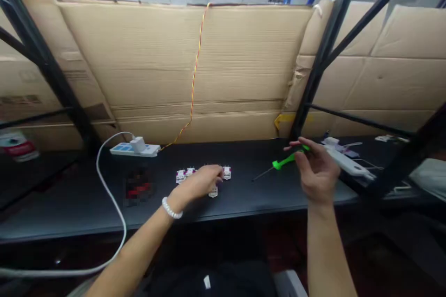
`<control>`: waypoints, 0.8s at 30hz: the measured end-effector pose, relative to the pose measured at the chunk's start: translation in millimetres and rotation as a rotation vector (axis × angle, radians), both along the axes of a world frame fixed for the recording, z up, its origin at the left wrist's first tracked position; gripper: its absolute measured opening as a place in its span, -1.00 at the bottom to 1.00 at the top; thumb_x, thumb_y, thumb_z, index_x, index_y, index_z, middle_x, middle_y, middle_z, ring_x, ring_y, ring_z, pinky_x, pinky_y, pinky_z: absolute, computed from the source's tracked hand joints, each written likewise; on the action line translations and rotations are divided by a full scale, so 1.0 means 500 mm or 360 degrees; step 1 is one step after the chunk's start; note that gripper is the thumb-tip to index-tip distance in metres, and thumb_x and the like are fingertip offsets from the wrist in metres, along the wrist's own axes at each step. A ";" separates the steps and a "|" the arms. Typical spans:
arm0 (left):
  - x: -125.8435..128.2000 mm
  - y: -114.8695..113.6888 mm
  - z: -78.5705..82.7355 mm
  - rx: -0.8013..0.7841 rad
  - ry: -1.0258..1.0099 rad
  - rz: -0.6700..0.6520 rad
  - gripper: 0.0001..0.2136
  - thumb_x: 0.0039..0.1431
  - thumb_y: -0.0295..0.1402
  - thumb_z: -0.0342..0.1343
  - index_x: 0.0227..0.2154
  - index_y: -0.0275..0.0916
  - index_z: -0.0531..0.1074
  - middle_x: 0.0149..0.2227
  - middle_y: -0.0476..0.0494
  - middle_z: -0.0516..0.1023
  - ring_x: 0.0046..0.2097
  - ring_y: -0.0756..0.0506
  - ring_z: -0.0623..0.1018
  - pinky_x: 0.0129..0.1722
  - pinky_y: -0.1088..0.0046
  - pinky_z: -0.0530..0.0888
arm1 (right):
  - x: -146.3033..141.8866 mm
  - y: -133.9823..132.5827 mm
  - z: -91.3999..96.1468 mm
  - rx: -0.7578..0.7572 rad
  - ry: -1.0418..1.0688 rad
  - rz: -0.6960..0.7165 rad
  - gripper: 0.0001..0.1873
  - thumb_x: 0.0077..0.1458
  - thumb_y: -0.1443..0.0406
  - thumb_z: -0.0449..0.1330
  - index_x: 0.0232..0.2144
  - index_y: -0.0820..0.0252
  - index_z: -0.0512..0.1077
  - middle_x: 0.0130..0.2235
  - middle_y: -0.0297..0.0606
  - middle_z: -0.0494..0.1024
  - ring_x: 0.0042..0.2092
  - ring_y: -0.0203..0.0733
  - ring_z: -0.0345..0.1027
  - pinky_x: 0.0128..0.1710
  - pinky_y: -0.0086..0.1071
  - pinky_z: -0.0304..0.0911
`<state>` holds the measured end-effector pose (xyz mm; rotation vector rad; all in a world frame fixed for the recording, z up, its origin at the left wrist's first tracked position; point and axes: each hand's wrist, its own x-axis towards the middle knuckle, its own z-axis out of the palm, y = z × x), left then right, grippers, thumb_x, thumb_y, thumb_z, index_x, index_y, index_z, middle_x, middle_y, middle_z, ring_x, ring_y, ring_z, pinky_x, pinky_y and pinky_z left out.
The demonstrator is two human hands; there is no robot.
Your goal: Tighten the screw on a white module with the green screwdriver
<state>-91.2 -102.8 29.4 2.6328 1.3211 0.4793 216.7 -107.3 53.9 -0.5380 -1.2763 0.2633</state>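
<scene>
My right hand (318, 171) holds a screwdriver (284, 162) with a bright green handle, gripped between thumb and fingers. Its thin dark shaft slants down to the left, with the tip close to the black tabletop. My left hand (204, 182), wearing a white beaded bracelet (172, 209), is closed over the tabletop, its fingertips at a small white part (213, 191). Similar white parts with purple sides sit around it: one (227, 172) just right of my fingers, two (180, 176) to the left. My left hand partly hides the group.
A white power strip (149, 150) with a plugged-in charger lies at the back left, its white cable (108, 190) looping over the front edge. A twisted yellow-red wire (197, 60) hangs down the cardboard wall. Black shelf posts (315, 69) stand at both sides; white items (348, 162) lie at right.
</scene>
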 end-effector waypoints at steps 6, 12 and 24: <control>-0.026 -0.056 -0.035 0.0039 -0.0106 0.0031 -0.81 0.20 -0.61 0.04 -0.33 -0.19 0.46 -0.30 -0.11 0.60 -0.23 -0.16 0.59 -0.16 0.38 0.45 | -0.015 -0.007 0.001 0.0006 -0.0087 0.0044 -0.71 0.23 0.26 0.39 0.01 0.08 0.62 -0.15 -0.20 0.68 -0.20 -0.09 0.68 -0.22 -0.22 0.62; -0.033 -0.060 -0.063 0.0060 -0.0213 0.0041 -0.80 0.29 -0.59 0.01 -0.28 -0.20 0.47 -0.23 -0.13 0.59 -0.17 -0.15 0.57 -0.07 0.33 0.48 | -0.017 -0.008 -0.001 -0.0007 -0.0099 0.0034 -0.71 0.23 0.26 0.39 0.01 0.06 0.61 -0.15 -0.20 0.68 -0.20 -0.08 0.67 -0.21 -0.20 0.63; -0.037 -0.067 -0.083 0.0100 -0.0300 -0.0034 -0.74 0.48 -0.51 -0.11 -0.18 -0.20 0.49 -0.15 -0.17 0.57 -0.09 -0.14 0.54 0.01 0.32 0.50 | -0.025 -0.010 -0.001 -0.0024 -0.0136 0.0088 -0.71 0.24 0.26 0.38 0.02 0.05 0.61 -0.14 -0.21 0.66 -0.21 -0.11 0.66 -0.21 -0.22 0.63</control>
